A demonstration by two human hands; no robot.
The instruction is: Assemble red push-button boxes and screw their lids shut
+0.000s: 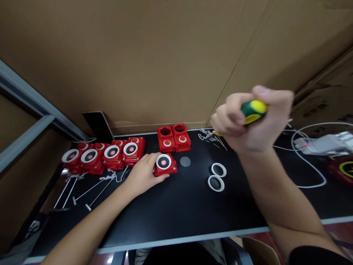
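My left hand is closed around a red box with a white ring that lies on the black table. Raised above the table on the right, my right hand grips a screwdriver by its green and yellow handle; the hand is a little blurred. Just right of the held box lies a clear round disc. Two white rings rest touching each other between my hands. Behind the held box stand two red boxes with open round holes.
Several red boxes with white rings stand in a row at left, small metal hammers before them. A phone leans on the cardboard wall. White cord and small metal parts lie at the back. A white cable loops at right.
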